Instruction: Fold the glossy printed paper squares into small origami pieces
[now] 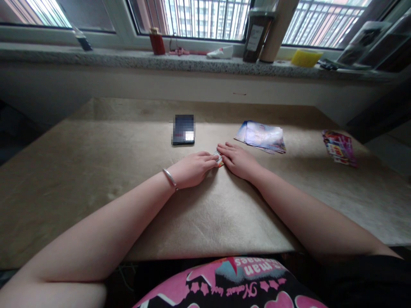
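Both hands rest together at the middle of the tan table (96,171). My left hand (192,169), with a silver bracelet on the wrist, is curled with its fingertips on a small colourful folded paper (219,158). My right hand (237,160) lies palm down on the other side of the paper, fingers pressed against it. Most of the paper is hidden under the fingers. A dark phone (183,129) lies just beyond my left hand.
A stack of colourful printed sheets (261,137) lies beyond my right hand. Another bright sheet (339,147) sits near the table's right edge. The stone windowsill (128,57) behind holds a red cylinder (157,41), a dark jar (256,36) and a yellow sponge (306,57).
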